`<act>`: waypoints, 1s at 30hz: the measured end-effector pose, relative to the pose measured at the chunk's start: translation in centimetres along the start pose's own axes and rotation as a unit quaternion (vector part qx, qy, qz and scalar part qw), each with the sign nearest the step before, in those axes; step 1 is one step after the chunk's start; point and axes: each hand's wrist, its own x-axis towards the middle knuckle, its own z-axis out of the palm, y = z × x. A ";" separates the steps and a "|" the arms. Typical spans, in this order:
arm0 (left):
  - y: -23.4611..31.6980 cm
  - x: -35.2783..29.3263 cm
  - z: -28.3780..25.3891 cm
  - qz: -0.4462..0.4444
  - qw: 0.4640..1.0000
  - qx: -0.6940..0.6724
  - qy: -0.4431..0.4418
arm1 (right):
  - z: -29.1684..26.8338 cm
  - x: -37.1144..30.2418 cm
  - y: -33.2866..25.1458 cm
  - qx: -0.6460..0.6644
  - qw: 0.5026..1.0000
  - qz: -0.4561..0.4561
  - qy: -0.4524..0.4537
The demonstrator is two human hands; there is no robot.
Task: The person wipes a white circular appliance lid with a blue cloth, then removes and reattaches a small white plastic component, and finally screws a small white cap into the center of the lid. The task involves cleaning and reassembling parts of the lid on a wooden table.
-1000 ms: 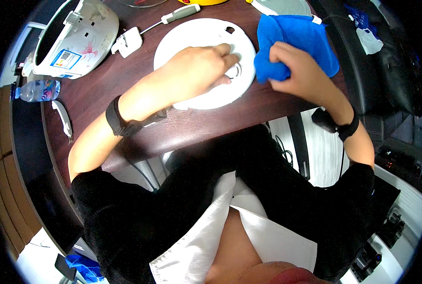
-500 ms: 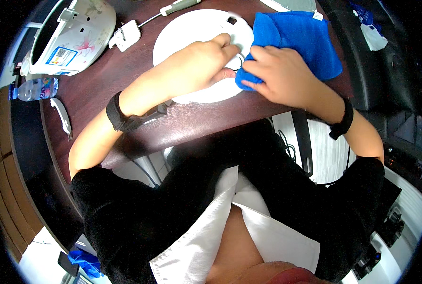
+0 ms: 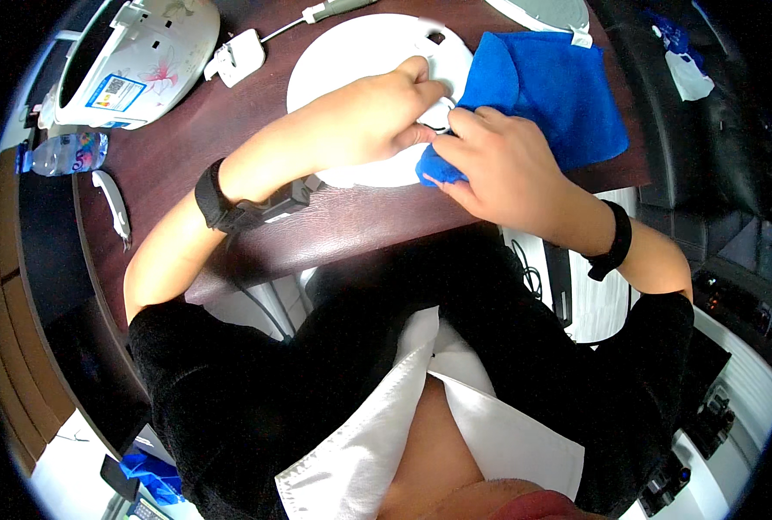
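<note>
A round white plastic disc (image 3: 330,82) lies at the far edge of my reach, with a cut-out near its far rim. My left hand (image 3: 390,113) is over it, fingers curled in a pinch around a small white rounded part (image 3: 439,114) on the disc's right side. My right hand (image 3: 503,165) grips a bunched corner of a blue cloth (image 3: 568,100) beside that part. The rest of the cloth spreads flat to the right, overlapping the disc's edge. The fingertips of both hands nearly meet, partly hiding the white part.
On the left stand a white flower-printed appliance housing (image 3: 156,74), a water bottle (image 3: 70,154) and a white curved handle (image 3: 112,208). A screwdriver (image 3: 330,10) lies behind a small white plastic piece (image 3: 236,58). Another round part (image 3: 546,13) sits at the far right.
My right hand has drawn the cloth corner toward me and slightly left, along the disc's near right side. My left hand keeps almost the same place. The whole view has shifted slightly.
</note>
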 end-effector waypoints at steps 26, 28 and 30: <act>-2.7 -1.1 -3.9 -0.054 0.982 0.165 0.077 | -0.4 0.1 10.2 -0.011 0.977 0.183 0.109; -2.7 -0.7 -3.9 -0.058 0.975 0.213 0.035 | -0.9 -0.5 10.0 0.029 0.974 0.190 0.121; -2.6 0.1 -4.0 -0.021 0.976 0.218 0.018 | -1.5 -1.0 9.7 0.075 0.972 0.194 0.113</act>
